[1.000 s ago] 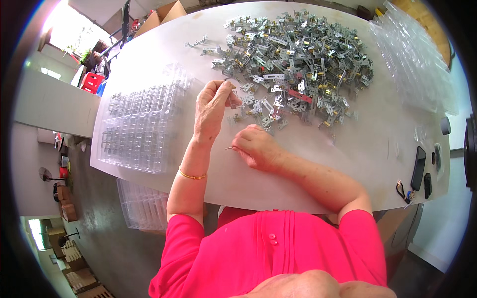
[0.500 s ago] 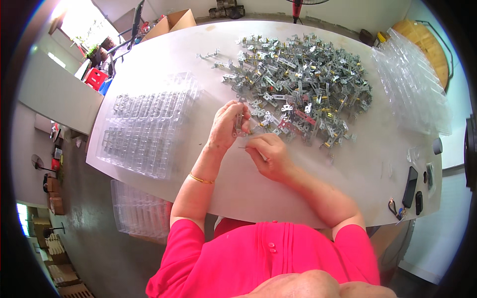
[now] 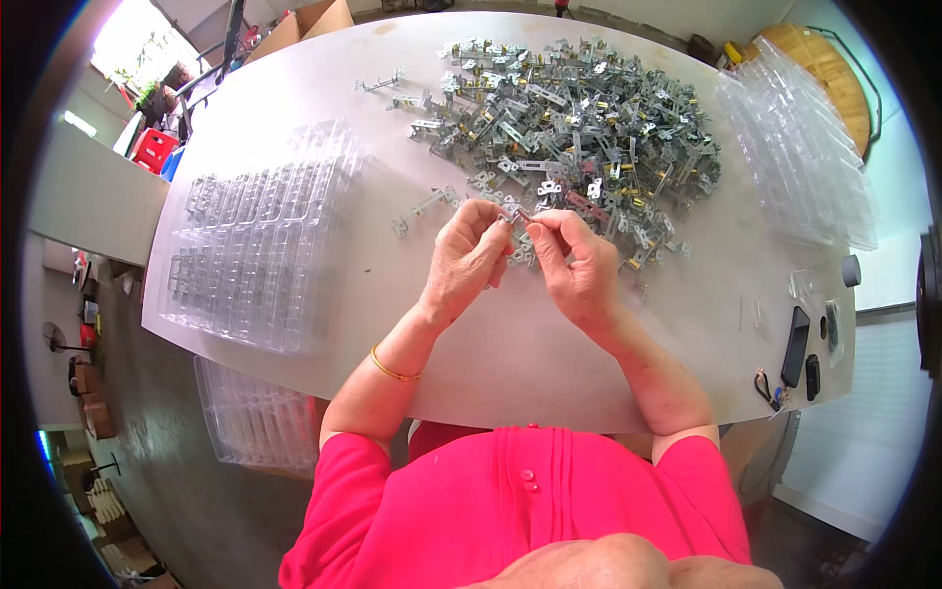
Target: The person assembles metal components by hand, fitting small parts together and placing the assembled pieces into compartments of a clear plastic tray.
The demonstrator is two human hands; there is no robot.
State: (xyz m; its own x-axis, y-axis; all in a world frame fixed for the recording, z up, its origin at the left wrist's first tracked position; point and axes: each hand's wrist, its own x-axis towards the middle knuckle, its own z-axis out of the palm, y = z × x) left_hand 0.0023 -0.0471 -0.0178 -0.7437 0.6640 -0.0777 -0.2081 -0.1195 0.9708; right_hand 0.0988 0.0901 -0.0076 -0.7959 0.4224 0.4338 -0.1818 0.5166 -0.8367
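Observation:
Both hands meet at the near-left edge of a large heap of metal brackets. With thumb and fingers, my left hand pinches a small metal part; its exact kind is hard to make out. The other end of that part sits between the thumb and forefinger of my right hand. Just left of my left hand, a long silver bracket lies on the white table. Fingers hide much of the held part.
Clear plastic trays filled with metal pieces are stacked at left; more trays stand below the table edge. Clear trays lie at far right. Near the right edge are a phone, a black object and keys.
My right hand has come up and its fingertips now meet the left's on a small part. The bracket upright in my left hand is gone from it; one now shows on the table beside it.

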